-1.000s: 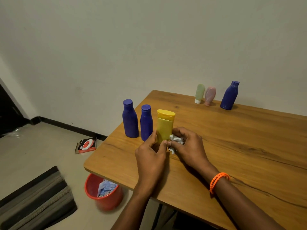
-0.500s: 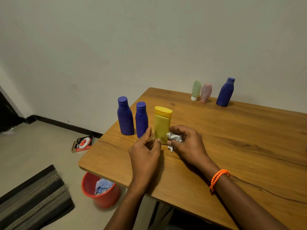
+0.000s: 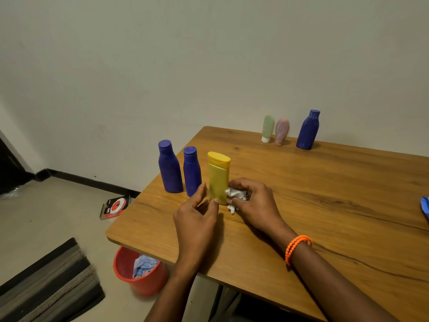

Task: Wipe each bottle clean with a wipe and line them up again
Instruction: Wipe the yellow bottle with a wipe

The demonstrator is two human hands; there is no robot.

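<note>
A yellow bottle stands upright near the left edge of the wooden table, right of two blue bottles in a row. My right hand grips a crumpled white wipe and holds it against the yellow bottle's lower right side. My left hand hovers at the bottle's base with loosely curled fingers; its forefinger tip touches the bottle and its thumb is off it. A green tube, a pink tube and a third blue bottle stand at the back by the wall.
A red bin with used wipes sits on the floor under the table's left corner. A small box and a striped mat lie on the floor. A blue object shows at the right edge.
My left hand has loosened from the yellow bottle, its thumb drawn away. The right hand stays with the wipe at the bottle's lower side. The view has shifted slightly.
</note>
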